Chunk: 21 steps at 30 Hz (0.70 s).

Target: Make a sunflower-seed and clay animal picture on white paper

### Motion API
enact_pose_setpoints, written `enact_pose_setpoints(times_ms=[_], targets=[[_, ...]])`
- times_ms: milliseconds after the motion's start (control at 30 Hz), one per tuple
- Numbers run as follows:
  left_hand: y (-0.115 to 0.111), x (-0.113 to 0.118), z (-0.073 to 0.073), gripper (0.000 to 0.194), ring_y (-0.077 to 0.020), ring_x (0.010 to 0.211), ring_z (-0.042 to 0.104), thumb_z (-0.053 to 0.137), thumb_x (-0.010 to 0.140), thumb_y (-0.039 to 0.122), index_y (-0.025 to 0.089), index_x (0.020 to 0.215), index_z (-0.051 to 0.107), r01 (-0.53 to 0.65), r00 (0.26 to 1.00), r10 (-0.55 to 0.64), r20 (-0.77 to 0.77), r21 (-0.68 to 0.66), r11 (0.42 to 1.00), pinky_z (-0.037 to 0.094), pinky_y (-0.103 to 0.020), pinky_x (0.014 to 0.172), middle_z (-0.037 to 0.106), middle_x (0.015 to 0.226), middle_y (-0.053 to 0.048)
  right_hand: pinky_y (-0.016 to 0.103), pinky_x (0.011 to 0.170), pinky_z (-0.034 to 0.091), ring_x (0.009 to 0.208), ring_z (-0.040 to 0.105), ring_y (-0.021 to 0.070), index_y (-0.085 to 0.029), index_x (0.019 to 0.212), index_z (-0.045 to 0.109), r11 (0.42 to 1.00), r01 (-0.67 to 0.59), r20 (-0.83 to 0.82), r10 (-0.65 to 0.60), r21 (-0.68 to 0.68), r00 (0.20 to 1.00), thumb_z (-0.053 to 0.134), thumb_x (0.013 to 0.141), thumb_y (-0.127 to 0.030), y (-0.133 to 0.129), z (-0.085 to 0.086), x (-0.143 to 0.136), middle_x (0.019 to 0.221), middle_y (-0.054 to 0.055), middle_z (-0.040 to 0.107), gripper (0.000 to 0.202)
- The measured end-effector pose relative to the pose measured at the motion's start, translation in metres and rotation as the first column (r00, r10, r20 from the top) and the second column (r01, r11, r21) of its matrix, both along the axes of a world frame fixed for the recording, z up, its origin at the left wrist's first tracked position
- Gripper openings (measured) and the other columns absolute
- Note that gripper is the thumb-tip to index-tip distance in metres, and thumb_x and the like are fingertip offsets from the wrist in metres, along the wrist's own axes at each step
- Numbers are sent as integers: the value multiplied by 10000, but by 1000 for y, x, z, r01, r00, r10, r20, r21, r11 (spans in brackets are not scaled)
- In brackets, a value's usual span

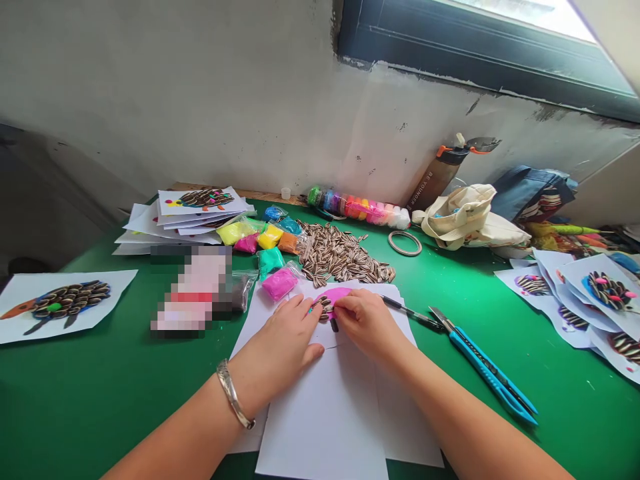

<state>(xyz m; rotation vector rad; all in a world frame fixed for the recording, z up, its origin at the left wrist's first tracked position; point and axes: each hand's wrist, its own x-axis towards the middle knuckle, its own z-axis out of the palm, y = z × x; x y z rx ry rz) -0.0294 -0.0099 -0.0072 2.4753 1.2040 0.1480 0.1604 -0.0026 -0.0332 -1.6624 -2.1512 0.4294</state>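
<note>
My left hand lies on a stack of white paper, fingers stretched out and tips at the left side of a small picture. In that picture, striped sunflower seeds sit in a cluster on flat magenta clay, with a small dark piece below. My right hand is closed in a pinch at the right edge of the seeds; its fingertips hide whatever is between them. Just beyond the hands are a bag of pink clay and a heap of loose sunflower seeds.
Right of the paper lie a black pen and a blue utility knife, blade out. Behind are a tape roll, clay tubs, a bottle and a cloth bag. Finished seed pictures lie at both sides.
</note>
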Motion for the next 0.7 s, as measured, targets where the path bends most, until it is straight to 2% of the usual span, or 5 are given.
enact_pose_setpoints(times_ms=[200, 300, 400, 567, 700], targets=[[0, -1, 1, 431, -338, 1244, 462, 591, 862, 224, 149, 1282, 529, 7, 1000, -7, 5, -5, 1000, 411, -506, 1047, 581, 1256, -132, 250, 639, 334, 686, 519, 135, -186, 679, 684, 999, -32, -27, 32, -2, 999, 540, 862, -121, 3, 0, 7, 688, 12, 605, 243], [1, -1, 1, 394, -324, 1213, 481, 582, 860, 213, 174, 1250, 548, 8, 1000, -8, 27, -12, 1000, 430, -492, 1021, 597, 1212, -115, 255, 668, 378, 746, 552, 156, -201, 864, 737, 999, -7, -52, 9, 46, 999, 544, 862, -128, 8, -2, 16, 787, 34, 644, 206], [1, -1, 1, 480, -317, 1231, 471, 598, 852, 218, 185, 1322, 503, 10, 999, -9, 46, -19, 1000, 414, -487, 1042, 592, 1233, -111, 283, 763, 403, 867, 564, 188, -204, 1003, 728, 990, -22, -16, 24, 139, 1000, 534, 858, -101, 12, -5, 22, 945, 66, 687, 263], [2, -2, 1, 537, -319, 1257, 456, 606, 839, 222, 181, 1360, 484, 17, 999, -16, 38, -20, 1000, 387, -489, 1071, 583, 1275, -113, 307, 845, 362, 930, 524, 200, -236, 956, 718, 981, -106, 154, 81, 164, 985, 495, 892, -80, 14, -6, 20, 964, 46, 710, 280], [3, -3, 0, 542, -323, 1268, 459, 608, 842, 230, 168, 1367, 488, 25, 999, -25, 20, -7, 1000, 387, -482, 1073, 577, 1305, -123, 314, 837, 334, 946, 510, 202, -233, 968, 706, 982, -109, 203, 77, 151, 976, 481, 912, -91, 13, -2, 17, 948, 40, 712, 272]])
